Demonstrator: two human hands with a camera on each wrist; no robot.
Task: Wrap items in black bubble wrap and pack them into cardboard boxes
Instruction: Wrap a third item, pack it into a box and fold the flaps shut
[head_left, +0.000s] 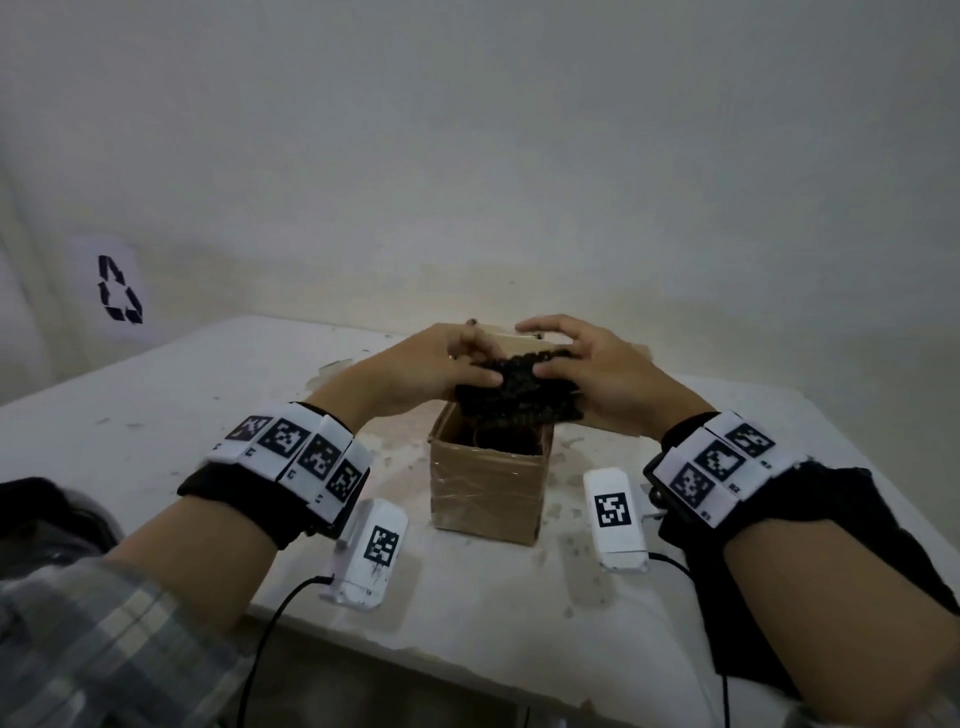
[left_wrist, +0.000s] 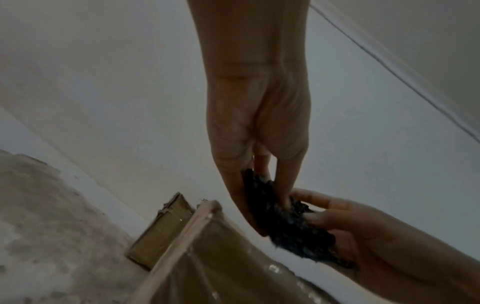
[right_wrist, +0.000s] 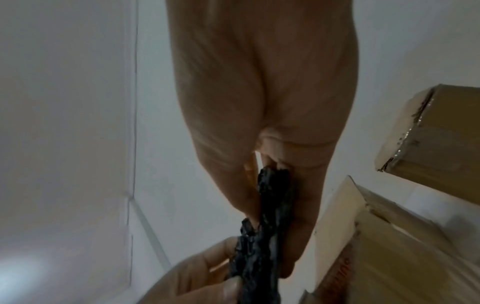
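Note:
Both hands hold a bundle of black bubble wrap (head_left: 519, 397) just above the open top of a small taped cardboard box (head_left: 488, 488) in the middle of the white table (head_left: 156, 415). My left hand (head_left: 475, 366) pinches the bundle's left end between thumb and fingers, as the left wrist view shows on the black wrap (left_wrist: 283, 224). My right hand (head_left: 550, 361) grips the right end, with the wrap (right_wrist: 270, 205) squeezed between its fingers. What the wrap covers is hidden. The box's inside looks dark.
A second cardboard box (left_wrist: 161, 232) (right_wrist: 441, 133) stands right behind the first, near the wall. A sheet of black material (head_left: 831, 571) lies under my right forearm. A white bag with a recycling mark (head_left: 117, 291) stands at the left.

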